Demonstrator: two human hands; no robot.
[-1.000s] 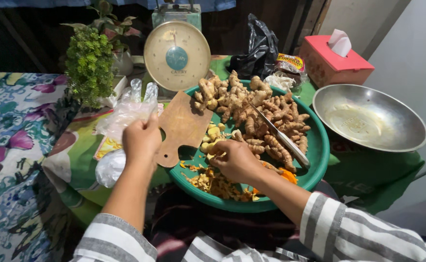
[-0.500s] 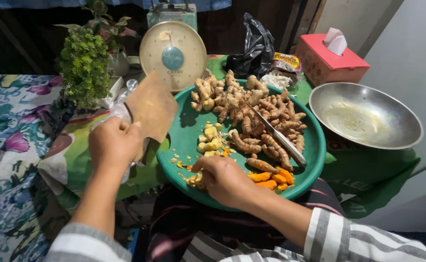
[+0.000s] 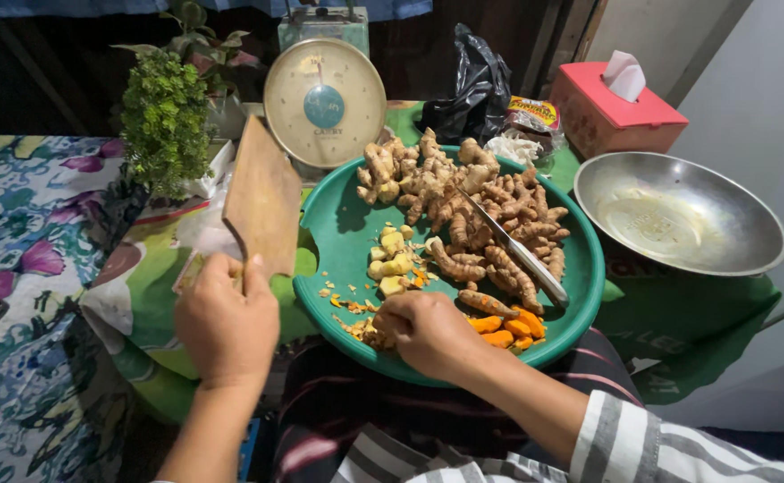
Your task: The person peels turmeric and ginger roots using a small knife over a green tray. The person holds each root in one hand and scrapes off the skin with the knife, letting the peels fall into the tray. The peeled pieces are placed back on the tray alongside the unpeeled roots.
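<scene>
The left hand (image 3: pixel 225 324) is reaching forward from the lower left, its back facing the camera and its fingers curling closed in a grip, with the thumb pressing up along the right side. The bare left forearm is running straight down to the bottom edge. The right hand (image 3: pixel 429 333) is lying low, closing into a loose fist with its knuckles pointing left. Its forearm is angling in from the lower right, bare to mid-forearm, where a striped sleeve is covering the rest.

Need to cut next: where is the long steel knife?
Head view, right of centre: the long steel knife lies on the ginger roots in the green tray.
</scene>
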